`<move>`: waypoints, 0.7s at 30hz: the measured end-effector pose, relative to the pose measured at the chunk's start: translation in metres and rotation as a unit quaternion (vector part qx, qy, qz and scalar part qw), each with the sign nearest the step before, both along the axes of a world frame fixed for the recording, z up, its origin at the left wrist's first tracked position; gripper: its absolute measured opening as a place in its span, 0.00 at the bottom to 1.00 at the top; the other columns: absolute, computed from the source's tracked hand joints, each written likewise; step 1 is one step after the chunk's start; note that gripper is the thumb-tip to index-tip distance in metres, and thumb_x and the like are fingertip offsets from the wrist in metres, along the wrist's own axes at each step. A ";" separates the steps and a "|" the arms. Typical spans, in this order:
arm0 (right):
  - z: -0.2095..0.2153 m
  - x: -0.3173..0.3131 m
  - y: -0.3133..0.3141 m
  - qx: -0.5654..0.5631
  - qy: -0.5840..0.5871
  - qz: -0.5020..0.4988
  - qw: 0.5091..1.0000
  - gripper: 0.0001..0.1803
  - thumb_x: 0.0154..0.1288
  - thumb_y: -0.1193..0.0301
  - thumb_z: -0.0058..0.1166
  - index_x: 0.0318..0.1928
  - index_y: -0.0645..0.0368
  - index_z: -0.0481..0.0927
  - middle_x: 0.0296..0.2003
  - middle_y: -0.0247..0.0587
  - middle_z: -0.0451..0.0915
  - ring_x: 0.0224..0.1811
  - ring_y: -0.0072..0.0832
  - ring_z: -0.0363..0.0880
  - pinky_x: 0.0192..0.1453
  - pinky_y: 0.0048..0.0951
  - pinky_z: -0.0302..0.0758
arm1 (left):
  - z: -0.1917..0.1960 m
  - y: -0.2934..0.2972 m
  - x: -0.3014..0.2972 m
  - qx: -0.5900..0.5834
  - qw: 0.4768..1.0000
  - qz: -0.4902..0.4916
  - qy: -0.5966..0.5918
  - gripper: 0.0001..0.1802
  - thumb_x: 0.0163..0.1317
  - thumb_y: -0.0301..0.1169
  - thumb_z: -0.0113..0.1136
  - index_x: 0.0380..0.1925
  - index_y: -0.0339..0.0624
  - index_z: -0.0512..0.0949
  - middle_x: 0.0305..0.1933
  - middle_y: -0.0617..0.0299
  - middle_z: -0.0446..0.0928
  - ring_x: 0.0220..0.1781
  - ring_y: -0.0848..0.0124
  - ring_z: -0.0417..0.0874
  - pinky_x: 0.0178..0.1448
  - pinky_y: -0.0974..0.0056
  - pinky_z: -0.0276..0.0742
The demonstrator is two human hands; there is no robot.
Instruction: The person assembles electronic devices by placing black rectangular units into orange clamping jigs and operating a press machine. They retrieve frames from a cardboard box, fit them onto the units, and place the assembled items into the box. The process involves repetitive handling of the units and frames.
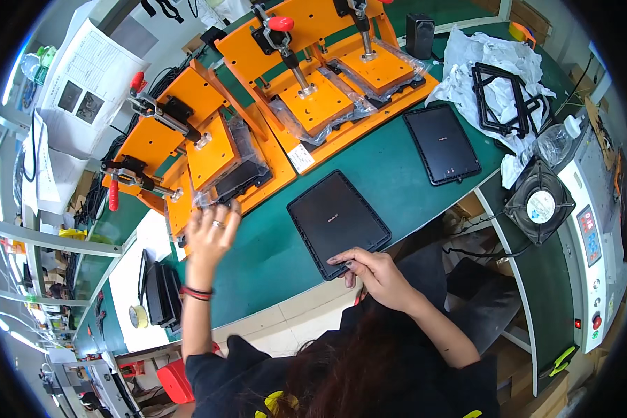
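My right hand [382,277] pinches the near corner of a flat black tablet-like panel [334,221] with a raised rim. This panel lies on the green table, close to the front edge. My left hand [214,235] is stretched out at the near edge of the left orange clamping fixture [212,157], its fingers extended and apart, with nothing visible in them. Under that fixture's orange pressing block sits a dark part [240,178] wrapped in clear film. The fingertips are close to the film, and I cannot tell whether they touch it.
Another orange fixture [313,111] with red-handled toggle clamps stands behind. At right are a second black panel [442,145], black frames [500,101] on white cloth, a plastic bottle [559,139] and a fan [539,200]. Stacked black panels [164,296] and a tape roll [138,317] lie at left.
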State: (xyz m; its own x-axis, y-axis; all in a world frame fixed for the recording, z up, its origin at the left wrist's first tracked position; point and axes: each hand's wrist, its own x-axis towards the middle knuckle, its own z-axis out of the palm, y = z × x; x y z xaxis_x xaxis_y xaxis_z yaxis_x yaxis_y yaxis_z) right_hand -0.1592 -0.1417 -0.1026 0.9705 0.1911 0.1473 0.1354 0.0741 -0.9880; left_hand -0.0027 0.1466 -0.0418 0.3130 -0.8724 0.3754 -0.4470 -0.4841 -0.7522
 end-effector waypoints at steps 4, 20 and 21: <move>-0.002 -0.004 0.006 -0.011 0.014 0.020 1.000 0.13 0.72 0.78 0.38 0.47 0.65 0.77 0.27 0.41 0.79 0.29 0.24 0.79 0.37 0.26 0.75 | -0.060 -0.001 0.003 -0.189 0.963 0.182 0.055 0.13 0.57 0.40 0.63 0.43 0.58 0.81 0.36 0.64 0.71 0.42 0.66 0.71 0.54 0.57 0.57; -0.015 0.044 0.064 -0.004 -0.051 0.050 0.997 0.12 0.73 0.74 0.39 0.46 0.64 0.77 0.27 0.41 0.79 0.29 0.24 0.79 0.36 0.26 0.75 | -0.066 0.021 0.064 -0.149 0.981 0.115 -0.042 0.13 0.51 0.40 0.65 0.39 0.62 0.81 0.42 0.63 0.71 0.48 0.63 0.69 0.57 0.48 0.49; -0.014 0.050 0.070 -0.005 -0.055 0.054 0.997 0.11 0.72 0.74 0.41 0.46 0.63 0.77 0.27 0.41 0.80 0.28 0.24 0.79 0.35 0.26 0.76 | -0.064 0.019 0.063 -0.175 0.977 0.114 -0.037 0.14 0.52 0.38 0.64 0.42 0.64 0.82 0.43 0.63 0.71 0.47 0.63 0.68 0.57 0.47 0.49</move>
